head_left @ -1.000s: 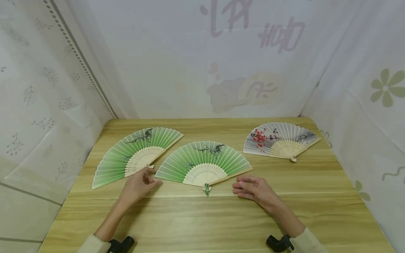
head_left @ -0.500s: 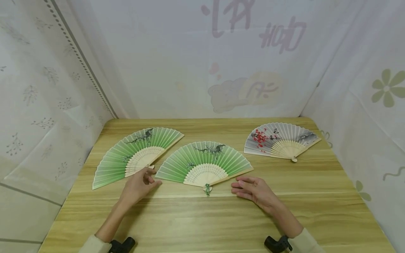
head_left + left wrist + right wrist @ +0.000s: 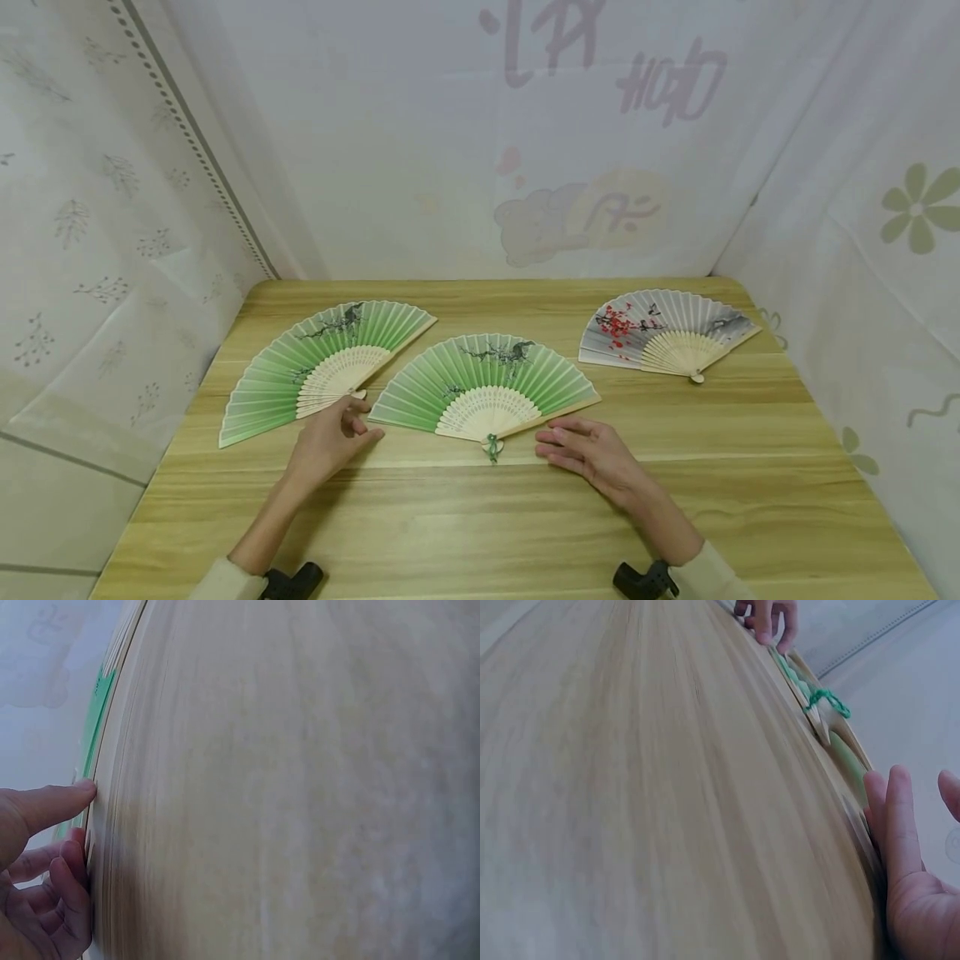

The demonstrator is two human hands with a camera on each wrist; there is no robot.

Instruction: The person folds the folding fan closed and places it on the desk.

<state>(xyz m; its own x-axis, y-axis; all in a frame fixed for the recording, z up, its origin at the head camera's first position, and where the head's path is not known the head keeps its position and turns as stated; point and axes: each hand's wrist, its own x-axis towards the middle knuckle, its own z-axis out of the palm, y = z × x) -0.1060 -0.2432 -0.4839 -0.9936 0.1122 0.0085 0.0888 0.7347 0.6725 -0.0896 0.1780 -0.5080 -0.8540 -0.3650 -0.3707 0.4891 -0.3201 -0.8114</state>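
Spread out in the middle of the table lies a green folding fan [image 3: 487, 383] with pale ribs, a dark branch print and a green cord [image 3: 492, 448] at its pivot. My left hand [image 3: 326, 442] rests between its left corner and a second green folding fan [image 3: 322, 371], overlapping that fan's pivot end; the fingers are loosely curled around nothing, the thumb pointing toward the middle fan. My right hand [image 3: 592, 458] has its fingers fairly straight, just below the middle fan's right guard. In the right wrist view, the right fingers [image 3: 902, 825] stand beside the fan's edge.
A grey folding fan [image 3: 667, 337] with red blossoms lies open at the back right. The wooden table [image 3: 465, 525] is walled by pale printed cloth [image 3: 375, 150] at the back and both sides. Black wrist devices [image 3: 291, 581] sit at both cuffs.
My right hand has shifted left, closer to the middle fan's right guard and pivot. The left hand and all the fans stay practically where they were.
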